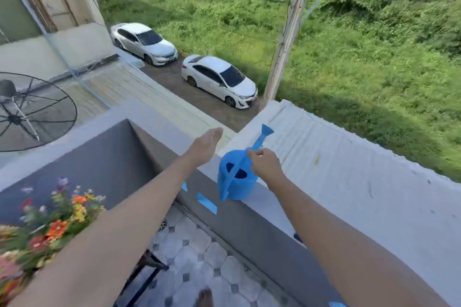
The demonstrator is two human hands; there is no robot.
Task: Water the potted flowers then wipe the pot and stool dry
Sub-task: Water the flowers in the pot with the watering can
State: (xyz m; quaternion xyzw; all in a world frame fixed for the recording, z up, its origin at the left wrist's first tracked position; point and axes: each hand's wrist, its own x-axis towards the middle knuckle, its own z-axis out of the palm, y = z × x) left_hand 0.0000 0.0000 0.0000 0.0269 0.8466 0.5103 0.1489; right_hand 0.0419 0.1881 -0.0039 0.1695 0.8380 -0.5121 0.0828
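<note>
A blue plastic watering can (235,177) stands on top of the balcony wall (349,202), spout pointing away from me. My right hand (265,163) is at the front end of its top handle, fingers pinched on it. My left hand (205,147) hovers flat, fingers apart, just left of the can and holds nothing. The potted flowers (50,227), orange, yellow, red and purple, fill the lower left. My left forearm hides the pot. Below it a black leg of the stool (147,266) shows.
The wall's inner face carries strips of blue tape (207,203). The balcony floor (199,257) is grey patterned tile, with my foot at the bottom edge. Beyond the wall are a satellite dish (30,112), a utility pole, two white cars and grass far below.
</note>
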